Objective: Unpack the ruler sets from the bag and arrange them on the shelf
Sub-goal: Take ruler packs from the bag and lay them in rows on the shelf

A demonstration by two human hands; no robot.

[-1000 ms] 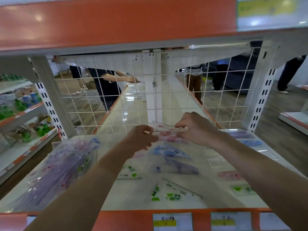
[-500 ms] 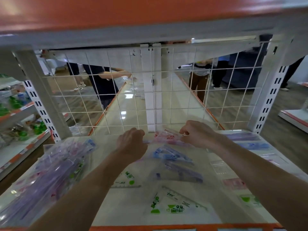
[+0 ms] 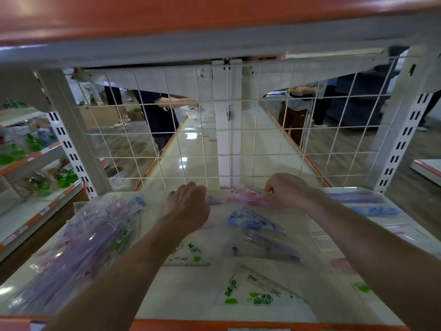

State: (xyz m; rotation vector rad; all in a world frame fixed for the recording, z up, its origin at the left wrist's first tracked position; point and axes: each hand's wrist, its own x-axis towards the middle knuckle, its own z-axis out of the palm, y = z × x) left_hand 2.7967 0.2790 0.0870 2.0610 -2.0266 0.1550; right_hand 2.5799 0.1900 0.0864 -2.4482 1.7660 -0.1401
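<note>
A pink ruler set (image 3: pixel 245 196) in a clear sleeve lies low at the back of the white shelf (image 3: pixel 195 292), close to the wire grid. My left hand (image 3: pixel 187 203) grips its left end and my right hand (image 3: pixel 285 191) pinches its right end. In front of it lie a blue ruler set (image 3: pixel 253 219), a purple one (image 3: pixel 272 247) and two green ones (image 3: pixel 253 293) (image 3: pixel 186 255). A clear bag (image 3: pixel 78 249) stuffed with more ruler sets rests on the shelf's left side.
A white wire grid (image 3: pixel 262 144) closes the shelf's back, with a post in its middle. The upper shelf's orange edge (image 3: pixel 214 17) hangs overhead. More ruler sets (image 3: pixel 365 204) lie along the right side. People stand beyond the grid. Another stocked shelf (image 3: pixel 28 163) is at left.
Both hands have lowered the pink ruler set from above the shelf down to its back edge, and my view has moved in closer under the upper shelf.
</note>
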